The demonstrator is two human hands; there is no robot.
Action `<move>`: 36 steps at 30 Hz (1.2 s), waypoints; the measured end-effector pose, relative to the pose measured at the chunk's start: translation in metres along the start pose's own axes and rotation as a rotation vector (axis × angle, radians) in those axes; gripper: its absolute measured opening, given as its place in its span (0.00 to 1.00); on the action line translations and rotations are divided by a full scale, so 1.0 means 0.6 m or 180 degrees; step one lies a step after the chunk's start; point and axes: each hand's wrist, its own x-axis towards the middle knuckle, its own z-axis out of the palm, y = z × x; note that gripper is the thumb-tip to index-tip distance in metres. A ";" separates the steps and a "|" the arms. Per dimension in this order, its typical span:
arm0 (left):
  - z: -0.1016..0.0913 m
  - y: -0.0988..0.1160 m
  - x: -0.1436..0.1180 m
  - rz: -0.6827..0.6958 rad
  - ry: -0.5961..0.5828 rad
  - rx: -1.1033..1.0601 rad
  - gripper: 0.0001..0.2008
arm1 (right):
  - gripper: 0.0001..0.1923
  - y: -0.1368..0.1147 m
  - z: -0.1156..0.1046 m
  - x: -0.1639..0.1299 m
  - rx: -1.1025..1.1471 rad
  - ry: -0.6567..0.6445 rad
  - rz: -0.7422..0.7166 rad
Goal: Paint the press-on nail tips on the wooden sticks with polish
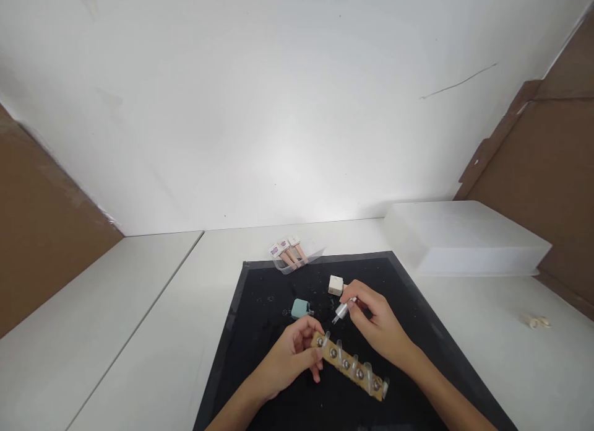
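My left hand (297,356) grips one end of a tan strip (346,364) between thumb and fingers. Round silver metal pieces run along the strip, and several clear, nail-tip-like pieces stand up from it. My right hand (374,319) pinches a small white-and-silver brush (342,311), its thin tip pointing down and left, just above the strip's left end and apart from it. A teal, block-shaped bottle (300,308) lies beyond my left hand. A white, block-shaped bottle (335,285) with a tan end lies just beyond the brush.
A black mat (264,332) covers the white table (185,332) under my hands. At its far edge, a clear tray (288,269) holds several white-and-pink bottles. A white box (468,239) stands at the back right. Small cream pieces (536,321) lie on the right.
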 end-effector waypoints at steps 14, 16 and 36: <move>-0.035 -0.005 -0.008 -0.0581 -0.0101 0.1179 0.17 | 0.07 0.022 0.009 0.008 -0.0163 -0.0072 0.0775; -0.042 -0.002 -0.011 -0.0596 -0.0041 0.1511 0.17 | 0.06 0.030 0.013 0.008 -0.0216 -0.0174 0.0875; -0.072 0.014 0.001 -0.0084 0.1553 0.3061 0.07 | 0.04 0.064 0.036 -0.001 -0.0295 -0.0684 0.1254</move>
